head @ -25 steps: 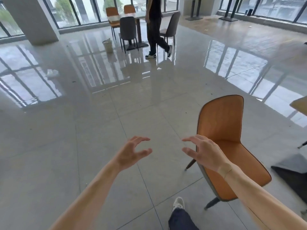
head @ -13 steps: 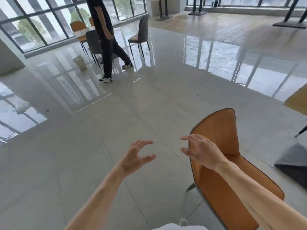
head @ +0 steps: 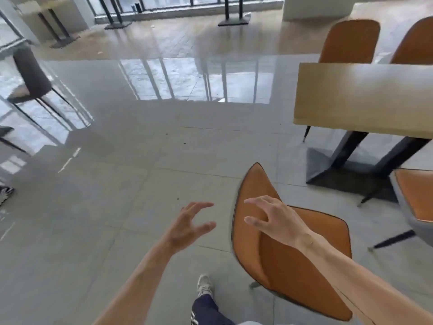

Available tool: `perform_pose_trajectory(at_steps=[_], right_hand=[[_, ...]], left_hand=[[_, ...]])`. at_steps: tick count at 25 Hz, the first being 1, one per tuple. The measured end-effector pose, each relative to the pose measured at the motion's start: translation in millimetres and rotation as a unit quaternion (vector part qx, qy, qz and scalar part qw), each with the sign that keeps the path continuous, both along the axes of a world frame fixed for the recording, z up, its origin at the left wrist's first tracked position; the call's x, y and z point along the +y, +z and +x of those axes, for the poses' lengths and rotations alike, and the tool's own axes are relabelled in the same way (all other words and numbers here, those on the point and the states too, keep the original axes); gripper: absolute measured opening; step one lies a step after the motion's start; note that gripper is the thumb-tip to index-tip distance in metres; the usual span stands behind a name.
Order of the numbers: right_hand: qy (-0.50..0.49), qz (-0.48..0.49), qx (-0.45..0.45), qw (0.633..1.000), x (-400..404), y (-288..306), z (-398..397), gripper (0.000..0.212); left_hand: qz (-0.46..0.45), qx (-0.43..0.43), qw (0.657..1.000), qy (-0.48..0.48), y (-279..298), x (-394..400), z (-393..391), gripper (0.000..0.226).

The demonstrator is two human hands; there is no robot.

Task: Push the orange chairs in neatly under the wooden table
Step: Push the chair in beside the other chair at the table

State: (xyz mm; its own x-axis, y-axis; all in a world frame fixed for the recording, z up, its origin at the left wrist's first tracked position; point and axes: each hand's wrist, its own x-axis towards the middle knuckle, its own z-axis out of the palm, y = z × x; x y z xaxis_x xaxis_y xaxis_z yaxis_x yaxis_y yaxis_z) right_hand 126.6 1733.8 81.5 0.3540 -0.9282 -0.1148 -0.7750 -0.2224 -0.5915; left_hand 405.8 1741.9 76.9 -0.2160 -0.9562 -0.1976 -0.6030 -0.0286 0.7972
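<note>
Hands: my right (head: 278, 222), spread and empty, over the backrest of the near chair (head: 293, 261), my left (head: 187, 225), spread and empty, left of it; table (head: 360, 95) beyond, up and right, the right hand nearer.

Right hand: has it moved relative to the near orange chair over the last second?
Yes. The right hand was short of the backrest, over the seat side; now it is open over the backrest's edge of the near orange chair, not gripping.
</note>
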Motion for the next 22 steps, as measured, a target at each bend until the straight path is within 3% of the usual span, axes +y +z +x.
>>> perform_pose_trajectory(at_steps=[5,12,16,22], right_hand=[[-0.182,0.042,-0.002,0.982,2,-12,21,0.057],[-0.394,0.069,-0.026,0.916,45,-40,53,0.059],[-0.426,0.093,-0.033,0.899,50,-53,75,0.062],[-0.491,0.101,-0.032,0.865,50,-69,106,0.063]], left_hand=[[0.031,-0.001,0.978,-0.206,-11,-106,-6,0.053],[0.032,-0.086,0.887,-0.453,-31,-157,-82,0.051],[-0.016,-0.182,0.834,-0.520,-34,-166,-102,0.059],[-0.007,-0.184,0.787,-0.589,-47,-198,-106,0.051]])
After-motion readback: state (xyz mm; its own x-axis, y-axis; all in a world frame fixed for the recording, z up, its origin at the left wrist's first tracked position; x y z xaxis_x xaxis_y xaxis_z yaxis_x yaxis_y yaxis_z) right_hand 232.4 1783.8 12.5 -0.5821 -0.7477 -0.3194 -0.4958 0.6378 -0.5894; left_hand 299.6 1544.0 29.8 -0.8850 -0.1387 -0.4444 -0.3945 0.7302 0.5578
